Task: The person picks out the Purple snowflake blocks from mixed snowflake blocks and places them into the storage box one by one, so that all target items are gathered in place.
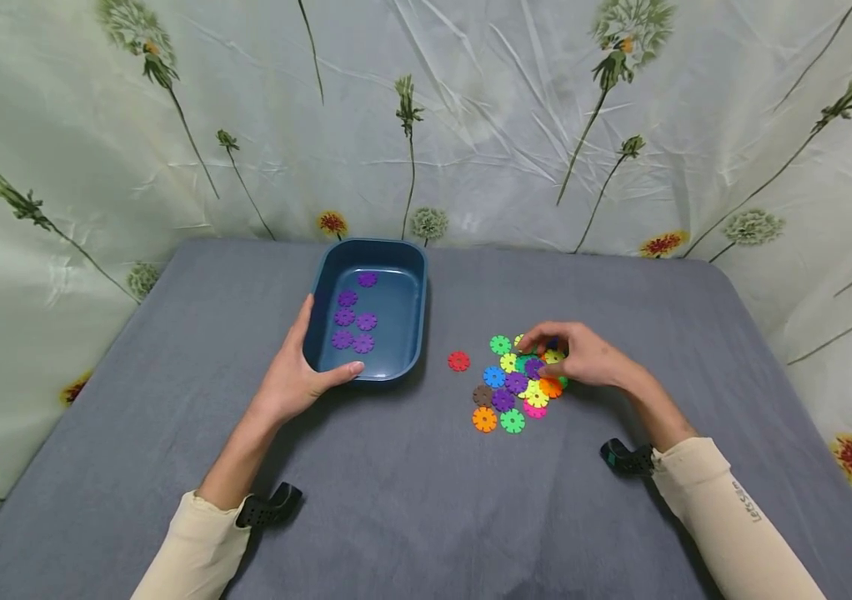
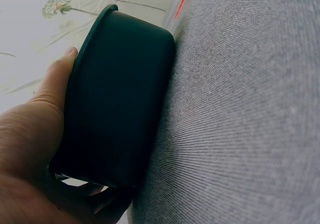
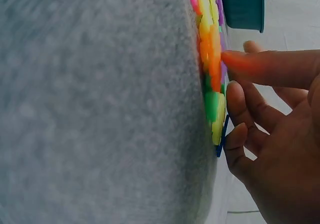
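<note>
A dark blue rectangular tub stands on the grey cloth, with several purple notched plastic discs lying flat inside. My left hand grips the tub's near left corner, thumb over the rim and fingers along the outer wall; in the left wrist view the tub's dark side rests against the cloth. Over a loose pile of mixed-colour discs hovers my right hand, fingers bent and spread. Its thumb tip is at a purple disc on the pile. Part of the pile is hidden beneath this hand.
A single red disc lies between the tub and the pile. Orange and green discs mark the pile's near edge. Behind the table hangs a flowered curtain. Both wrists carry black bands.
</note>
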